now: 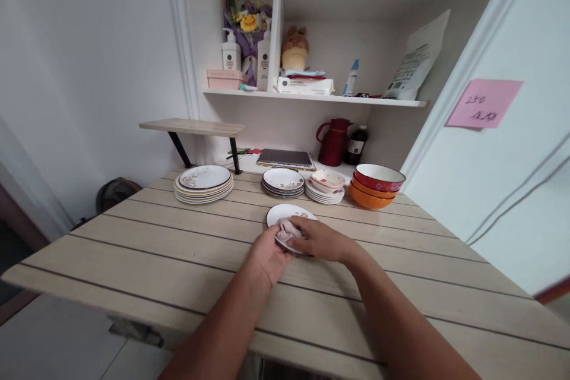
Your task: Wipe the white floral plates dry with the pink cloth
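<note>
A white plate with a dark rim and floral pattern is near the middle of the table. My left hand grips its near-left edge from below. On the plate's face, my right hand presses a crumpled pale pink cloth, with its fingers closed around it. Behind this plate stands a stack of similar dark-rimmed plates. Beside that stack, small white dishes carry a patterned square bowl.
Stacked plates stand at the left, near a small raised shelf. Red and orange bowls are at the right. A red jug, a dark bottle and a laptop sit at the back.
</note>
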{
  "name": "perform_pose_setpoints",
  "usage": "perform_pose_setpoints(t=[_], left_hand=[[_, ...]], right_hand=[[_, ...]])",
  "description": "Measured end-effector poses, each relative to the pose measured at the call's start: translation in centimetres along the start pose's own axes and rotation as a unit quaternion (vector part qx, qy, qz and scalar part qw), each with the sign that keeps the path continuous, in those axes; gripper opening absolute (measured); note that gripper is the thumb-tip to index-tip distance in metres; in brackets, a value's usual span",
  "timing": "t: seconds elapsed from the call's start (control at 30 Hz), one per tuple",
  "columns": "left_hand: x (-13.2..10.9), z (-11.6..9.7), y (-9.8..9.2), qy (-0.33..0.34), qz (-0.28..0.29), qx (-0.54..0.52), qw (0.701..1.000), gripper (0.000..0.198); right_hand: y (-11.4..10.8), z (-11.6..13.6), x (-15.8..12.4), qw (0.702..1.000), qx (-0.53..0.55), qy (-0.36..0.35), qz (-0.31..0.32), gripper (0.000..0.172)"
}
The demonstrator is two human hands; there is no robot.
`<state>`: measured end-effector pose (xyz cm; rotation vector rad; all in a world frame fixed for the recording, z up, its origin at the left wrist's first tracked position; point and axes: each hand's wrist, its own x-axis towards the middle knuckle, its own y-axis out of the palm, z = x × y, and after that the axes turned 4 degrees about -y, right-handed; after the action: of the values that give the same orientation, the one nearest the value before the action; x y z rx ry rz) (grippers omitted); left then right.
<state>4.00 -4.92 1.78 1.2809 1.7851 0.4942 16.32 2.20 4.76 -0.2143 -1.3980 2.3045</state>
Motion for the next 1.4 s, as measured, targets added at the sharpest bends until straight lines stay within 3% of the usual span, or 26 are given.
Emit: perform_pose_setpoints(t=[0.23,0.43,0.53,0.67,0.77,0.93,1.13,1.33,1.4], left_hand=[[-0.1,0.0,-0.1,-0.002,-0.008,-0.005,1.0,0.022],[-0.1,0.0,0.1,-0.003,-0.015,-0.001,1.0,0.023],[-0.1,0.1,0.0,-0.006,-0.019,-0.001,1.0,0.024],[0.0,0.1,0.0,-0.006,-0.011,0.0,1.0,0.022],[0.0,0.1,0.0,-0.004,-0.003,0.003,1.0,0.021],[0.0,0.0,0.0,0.0,0.006,-0.001,1.0,0.02],[0.0,0.0,0.0,0.001,0.004,-0.004,1.0,0.019],[0.1,0.1,-0.1,-0.003,-0.008,-0.007,1.0,0.02],[0.1,0.2,-0.1,-0.004,-0.007,-0.007,1.0,0.02]], right_hand=[[1.5,0.2,1.4,0.988,-0.079,0.113,-0.069,0.032],[0.5,-0.1,0.3,0.984,-0.103,0.14,-0.04,0.035],[-0.4,-0.2,-0.6,0.988,-0.094,0.121,-0.006,0.032],[-1.1,0.1,-1.1,0.999,-0.026,0.022,0.042,0.027],[-1.1,0.4,-1.0,0.999,0.016,-0.003,0.046,0.025],[0.0,0.5,-0.1,1.0,0.025,-0.002,0.007,0.022],[1.5,0.3,1.2,0.994,-0.059,0.064,-0.069,0.024],[0.4,0.1,0.2,0.992,-0.068,0.104,-0.035,0.027],[-0.2,0.0,-0.3,0.995,-0.056,0.086,-0.009,0.026]])
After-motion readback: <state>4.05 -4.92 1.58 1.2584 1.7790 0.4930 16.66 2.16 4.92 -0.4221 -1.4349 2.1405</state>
